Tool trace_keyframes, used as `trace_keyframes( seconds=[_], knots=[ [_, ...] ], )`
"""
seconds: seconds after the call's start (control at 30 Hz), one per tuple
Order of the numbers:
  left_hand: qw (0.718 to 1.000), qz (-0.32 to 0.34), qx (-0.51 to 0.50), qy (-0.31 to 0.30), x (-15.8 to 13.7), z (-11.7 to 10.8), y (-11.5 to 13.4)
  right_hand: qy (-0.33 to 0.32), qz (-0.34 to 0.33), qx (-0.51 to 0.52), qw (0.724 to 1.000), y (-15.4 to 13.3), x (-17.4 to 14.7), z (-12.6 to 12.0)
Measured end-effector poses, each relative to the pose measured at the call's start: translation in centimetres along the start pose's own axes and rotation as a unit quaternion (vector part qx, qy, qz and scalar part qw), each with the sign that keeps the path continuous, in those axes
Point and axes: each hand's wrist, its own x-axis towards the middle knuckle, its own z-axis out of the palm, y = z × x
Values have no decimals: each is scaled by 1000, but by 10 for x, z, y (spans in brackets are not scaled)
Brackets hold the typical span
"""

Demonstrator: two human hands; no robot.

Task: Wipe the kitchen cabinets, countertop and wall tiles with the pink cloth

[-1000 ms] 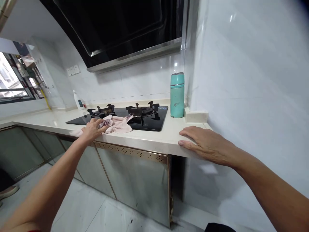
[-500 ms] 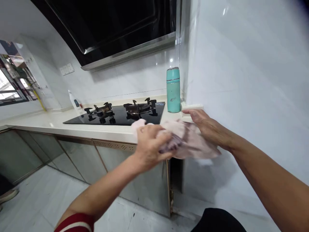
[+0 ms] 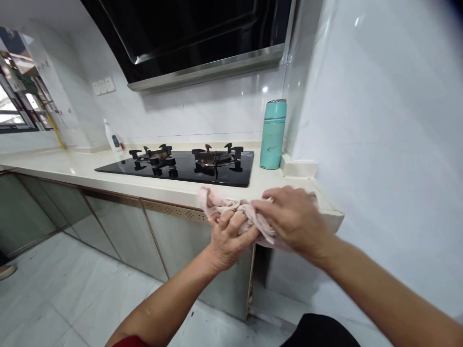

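Observation:
A pale pink cloth [image 3: 249, 212] lies bunched over the front edge of the cream countertop [image 3: 173, 192], near its right end. My left hand [image 3: 231, 236] is closed on the cloth, fingers bent into its folds. On the cloth's right part rests my right hand [image 3: 294, 217], slightly blurred, its fingers reaching left across the fabric and partly hiding it. Whether those fingers grip or only press cannot be made out. Behind the hands stands an upright turquoise flask [image 3: 273, 135], touched by neither.
A black gas hob [image 3: 181, 172] with two burners is set into the counter, left of the flask. The range hood [image 3: 210, 72] hangs above it. A white bottle [image 3: 112, 136] stands farther left. A marble wall [image 3: 390, 144] bounds the right side.
My right hand has moved from the counter's right end down and left onto the cloth. The cloth's right part, spread out before, is now gathered. The view has shifted slightly.

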Motion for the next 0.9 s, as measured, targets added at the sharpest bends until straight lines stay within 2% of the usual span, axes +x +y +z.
trace_keyframes(
  seconds=[0.07,0.2,0.3,0.4,0.5,0.57,0.63,0.7,0.83,0.9],
  knots=[
    [1000,-22,8,-10,-17,-7,-9,25,-38,-12,999,-29,-6,18],
    [994,-81,40,-58,-64,-17,-34,6,-86,-23,996,-67,-28,71],
    [988,-114,57,-86,-95,-25,-58,16,-72,-52,996,-81,-30,110],
    [983,-155,47,-82,-108,-36,-87,33,-37,-39,998,-93,-10,138],
    [977,-204,39,-58,-109,-46,-113,51,-53,-25,997,-104,14,156],
    [972,-224,39,-52,-107,-49,-120,65,-61,-35,995,-107,20,162],
    [971,-230,43,-54,-103,-47,-115,84,-35,-42,995,-106,13,161],
    [971,-227,43,-63,-97,-39,-95,105,10,-43,994,-100,-7,150],
    [971,-222,3,-94,-79,-10,-28,110,88,-49,989,-75,-74,115],
    [972,-210,-22,-102,-66,9,9,121,169,-38,977,-59,-109,100]
  ],
)
